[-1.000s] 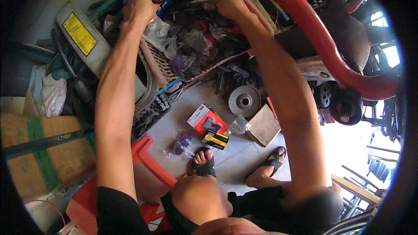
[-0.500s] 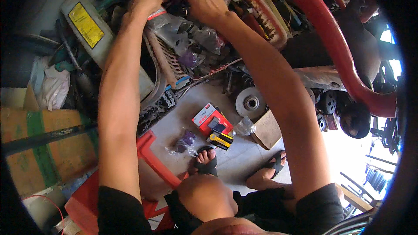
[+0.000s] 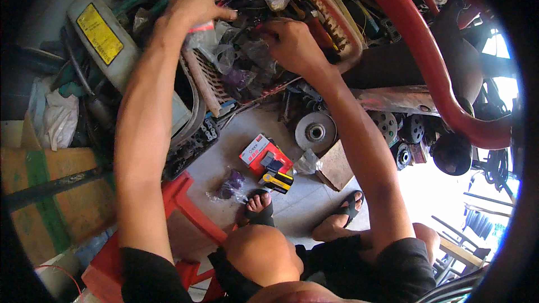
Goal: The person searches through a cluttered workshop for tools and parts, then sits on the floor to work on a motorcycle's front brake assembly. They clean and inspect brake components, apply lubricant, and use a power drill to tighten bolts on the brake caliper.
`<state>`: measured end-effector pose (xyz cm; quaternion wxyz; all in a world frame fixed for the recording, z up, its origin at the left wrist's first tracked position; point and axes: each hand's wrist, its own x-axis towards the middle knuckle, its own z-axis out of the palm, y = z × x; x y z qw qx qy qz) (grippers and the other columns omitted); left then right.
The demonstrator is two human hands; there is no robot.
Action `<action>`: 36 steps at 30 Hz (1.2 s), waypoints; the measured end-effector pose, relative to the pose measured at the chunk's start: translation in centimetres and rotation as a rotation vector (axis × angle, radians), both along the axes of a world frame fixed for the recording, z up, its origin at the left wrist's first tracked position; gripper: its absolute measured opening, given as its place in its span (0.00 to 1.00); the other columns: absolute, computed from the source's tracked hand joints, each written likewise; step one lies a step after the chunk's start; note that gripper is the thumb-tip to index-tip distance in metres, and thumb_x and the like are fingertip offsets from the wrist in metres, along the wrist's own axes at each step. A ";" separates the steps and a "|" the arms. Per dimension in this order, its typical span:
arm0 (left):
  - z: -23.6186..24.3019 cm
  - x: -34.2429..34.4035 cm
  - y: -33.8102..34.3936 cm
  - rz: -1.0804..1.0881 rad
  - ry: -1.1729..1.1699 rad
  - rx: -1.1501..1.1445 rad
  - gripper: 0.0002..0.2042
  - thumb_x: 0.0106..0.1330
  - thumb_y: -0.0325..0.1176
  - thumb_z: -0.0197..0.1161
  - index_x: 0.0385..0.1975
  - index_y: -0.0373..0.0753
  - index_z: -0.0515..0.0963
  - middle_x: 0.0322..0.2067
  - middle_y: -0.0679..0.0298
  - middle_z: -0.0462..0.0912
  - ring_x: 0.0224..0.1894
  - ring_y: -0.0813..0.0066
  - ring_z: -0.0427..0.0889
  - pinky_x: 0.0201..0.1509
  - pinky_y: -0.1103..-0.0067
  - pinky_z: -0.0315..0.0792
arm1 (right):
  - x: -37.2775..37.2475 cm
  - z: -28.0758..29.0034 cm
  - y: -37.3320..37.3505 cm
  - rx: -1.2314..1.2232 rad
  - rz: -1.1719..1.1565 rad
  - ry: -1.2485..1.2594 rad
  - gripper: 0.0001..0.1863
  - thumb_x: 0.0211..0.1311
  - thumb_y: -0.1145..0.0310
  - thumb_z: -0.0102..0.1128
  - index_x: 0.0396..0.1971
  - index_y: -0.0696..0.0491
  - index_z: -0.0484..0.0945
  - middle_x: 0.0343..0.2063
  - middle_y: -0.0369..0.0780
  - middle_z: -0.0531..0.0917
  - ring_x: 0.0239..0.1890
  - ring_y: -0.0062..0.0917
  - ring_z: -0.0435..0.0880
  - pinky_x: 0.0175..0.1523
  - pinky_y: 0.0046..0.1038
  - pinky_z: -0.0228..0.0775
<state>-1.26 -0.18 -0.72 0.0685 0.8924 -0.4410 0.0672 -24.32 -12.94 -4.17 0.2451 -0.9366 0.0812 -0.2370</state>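
Observation:
A pink-rimmed plastic basket [image 3: 197, 81] full of tangled small parts and clear bags lies at the top middle. Over its left part is my left hand [image 3: 193, 7], open, one digit stretched to the right; its other fingers are partly hidden. Beneath that hand is a clear bag with a red strip [image 3: 201, 28]. My right hand [image 3: 295, 45] is over the basket's right part with its fingers curled in; what they hold, if anything, is hidden. Just left of these fingers lies a crumpled clear plastic bag [image 3: 259, 55]. A purple bagged item [image 3: 238, 78] sits nearer me in the basket.
On the tiled floor lie a red-and-white package [image 3: 261, 154], a yellow-black box [image 3: 276, 181], a purple bagged item [image 3: 231, 185], a metal disc [image 3: 315, 131] and a cardboard box [image 3: 337, 168]. A red stool [image 3: 193, 210] stands near my leg. A thick red tube [image 3: 429, 50] arches at right.
My right hand has drawn back toward me and slightly right, its fingers now curled. My left hand has parted from it, a digit now stretched out. The view has shifted slightly.

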 end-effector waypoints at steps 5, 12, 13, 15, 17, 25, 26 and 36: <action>1.0 1.5 0.4 0.131 -0.016 -0.026 0.20 0.57 0.40 0.80 0.46 0.41 0.84 0.48 0.48 0.90 0.54 0.46 0.89 0.56 0.55 0.81 | -1.2 0.6 -0.1 -0.004 -0.153 0.056 0.11 0.61 0.68 0.65 0.37 0.60 0.87 0.35 0.56 0.88 0.43 0.56 0.87 0.52 0.52 0.80; 1.7 0.7 1.2 0.255 -0.048 -0.181 0.09 0.62 0.34 0.68 0.41 0.46 0.85 0.44 0.54 0.91 0.49 0.44 0.89 0.52 0.54 0.82 | 8.4 0.1 1.2 0.505 -0.203 0.101 0.18 0.68 0.59 0.69 0.44 0.60 0.89 0.34 0.49 0.92 0.38 0.41 0.93 0.48 0.41 0.82; 1.7 0.6 0.9 0.249 -0.030 -0.180 0.09 0.62 0.34 0.69 0.41 0.46 0.85 0.43 0.54 0.91 0.48 0.44 0.89 0.51 0.54 0.82 | 10.9 -0.2 0.8 0.627 -0.216 0.239 0.20 0.68 0.57 0.70 0.45 0.61 0.89 0.36 0.49 0.93 0.39 0.39 0.93 0.49 0.40 0.83; 1.7 0.8 1.5 0.256 -0.008 -0.159 0.09 0.61 0.35 0.70 0.40 0.47 0.85 0.42 0.54 0.91 0.47 0.44 0.89 0.51 0.54 0.82 | 14.6 -0.4 3.5 0.428 -0.386 0.222 0.26 0.65 0.51 0.72 0.45 0.62 0.90 0.43 0.53 0.92 0.45 0.41 0.93 0.52 0.40 0.84; 1.4 1.1 1.5 0.270 -0.012 -0.180 0.09 0.60 0.35 0.70 0.40 0.46 0.85 0.42 0.54 0.91 0.47 0.45 0.89 0.50 0.54 0.82 | 16.5 -0.7 4.5 0.544 -0.486 0.161 0.28 0.62 0.48 0.73 0.45 0.62 0.90 0.46 0.54 0.91 0.49 0.43 0.92 0.54 0.41 0.83; 1.7 1.0 0.4 0.231 0.019 -0.179 0.11 0.59 0.36 0.74 0.40 0.45 0.85 0.41 0.53 0.91 0.47 0.47 0.90 0.50 0.57 0.83 | 14.9 -2.5 -0.9 1.418 -0.440 -0.156 0.10 0.69 0.65 0.66 0.40 0.57 0.85 0.28 0.41 0.84 0.28 0.33 0.83 0.30 0.37 0.74; 1.3 1.0 0.7 0.215 0.002 -0.189 0.11 0.59 0.37 0.74 0.40 0.44 0.85 0.40 0.53 0.91 0.46 0.48 0.90 0.50 0.57 0.83 | 12.9 -2.0 -1.3 1.520 -0.438 -0.158 0.09 0.69 0.64 0.67 0.39 0.55 0.83 0.25 0.38 0.80 0.25 0.30 0.78 0.27 0.37 0.70; -0.7 -2.0 -0.7 -0.201 0.083 -0.395 0.18 0.67 0.46 0.76 0.45 0.38 0.85 0.35 0.53 0.89 0.39 0.51 0.88 0.46 0.60 0.80 | -6.0 6.9 0.3 1.858 -0.193 -0.272 0.07 0.77 0.64 0.60 0.45 0.51 0.80 0.35 0.37 0.86 0.34 0.26 0.87 0.39 0.30 0.87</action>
